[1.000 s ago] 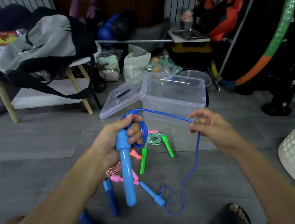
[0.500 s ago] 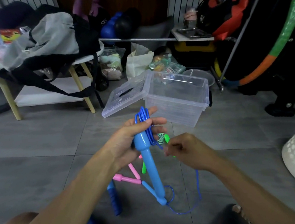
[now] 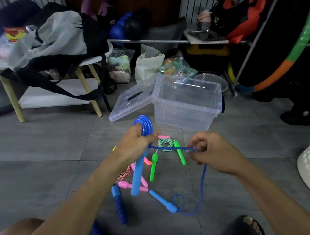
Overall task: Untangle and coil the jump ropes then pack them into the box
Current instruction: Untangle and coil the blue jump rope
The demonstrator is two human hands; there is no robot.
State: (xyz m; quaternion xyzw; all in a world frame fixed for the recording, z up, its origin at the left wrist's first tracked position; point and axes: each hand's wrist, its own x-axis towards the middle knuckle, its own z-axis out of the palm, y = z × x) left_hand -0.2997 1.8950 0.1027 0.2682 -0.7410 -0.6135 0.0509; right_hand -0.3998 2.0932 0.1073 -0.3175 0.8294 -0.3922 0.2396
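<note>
- My left hand (image 3: 134, 143) is raised in front of me, forearm reaching in from the lower left, its fingers curled tight round the top of a light blue handle (image 3: 138, 176) and the blue rope coils (image 3: 145, 124) stacked above it.
- The handle hangs down from that fist, tilted slightly, its lower end above the floor (image 3: 39, 170).
- My right hand (image 3: 211, 153) is off to the right at about the same height, wrist bent, fingers (image 3: 193, 151) pinching the blue rope (image 3: 173, 148) where it runs across from my left hand.
- From the pinch the rope drops to the floor and loops round to the second light blue handle (image 3: 163, 201), which lies there flat.
- Below my hands on the floor lie the other ropes: a green rope (image 3: 165, 143) with two green handles, pink handles (image 3: 126, 184) with a red-and-white cord, and a dark blue handle (image 3: 119, 205).
- The clear box (image 3: 185, 103) stands open on the floor beyond the ropes, its lid (image 3: 132, 100) leaning against its left side.
- A white side table (image 3: 54, 96) with a grey bag (image 3: 52, 38) on top is at the far left.
</note>
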